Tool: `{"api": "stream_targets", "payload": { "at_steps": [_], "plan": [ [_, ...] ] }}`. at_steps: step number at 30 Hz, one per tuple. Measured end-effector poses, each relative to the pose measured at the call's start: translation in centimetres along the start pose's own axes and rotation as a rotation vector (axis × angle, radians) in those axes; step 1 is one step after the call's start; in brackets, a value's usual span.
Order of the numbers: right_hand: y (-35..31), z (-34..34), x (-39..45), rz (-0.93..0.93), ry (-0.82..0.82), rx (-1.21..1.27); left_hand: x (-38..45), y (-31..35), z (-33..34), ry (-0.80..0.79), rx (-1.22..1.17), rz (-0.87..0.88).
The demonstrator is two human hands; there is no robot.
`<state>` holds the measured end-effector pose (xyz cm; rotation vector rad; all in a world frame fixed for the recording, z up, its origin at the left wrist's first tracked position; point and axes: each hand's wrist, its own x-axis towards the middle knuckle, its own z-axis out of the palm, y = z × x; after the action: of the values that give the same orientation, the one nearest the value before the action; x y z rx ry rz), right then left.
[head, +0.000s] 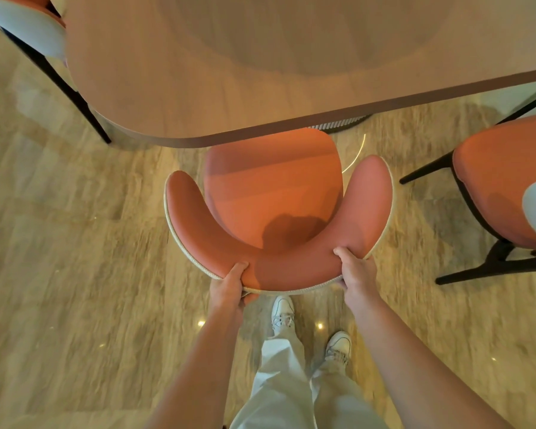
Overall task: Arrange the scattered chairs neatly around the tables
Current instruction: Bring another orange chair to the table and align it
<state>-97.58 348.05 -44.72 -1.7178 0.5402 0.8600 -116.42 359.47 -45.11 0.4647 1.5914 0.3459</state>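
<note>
An orange chair [273,193] with a curved backrest and pale piping stands in front of me, its seat front tucked just under the near edge of a wooden table [229,72]. My left hand [229,287] grips the backrest's rim at the lower left, thumb on top. My right hand [355,270] grips the rim at the lower right. Both hands are closed around the backrest.
A second orange chair [505,181] with black legs stands at the right, angled beside the table. A third chair [22,23] with a pale back sits at the table's far left corner. My feet [282,314] are just behind the held chair on a glossy stone floor.
</note>
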Motion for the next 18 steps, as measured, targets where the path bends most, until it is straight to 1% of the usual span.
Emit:
{"api": "stream_targets", "payload": {
  "at_steps": [8, 11, 18],
  "plan": [
    [-0.60, -0.05, 0.57, 0.064, 0.030, -0.056, -0.14, -0.26, 0.73, 0.039, -0.005, -0.041],
    [-0.90, -0.15, 0.34, 0.087, 0.018, -0.068, -0.37, -0.19, 0.71, 0.027, 0.010, -0.049],
    [-0.76, -0.28, 0.06, 0.058, -0.011, -0.100, -0.70, -0.06, 0.45, 0.009, 0.017, -0.047]
  ]
}}
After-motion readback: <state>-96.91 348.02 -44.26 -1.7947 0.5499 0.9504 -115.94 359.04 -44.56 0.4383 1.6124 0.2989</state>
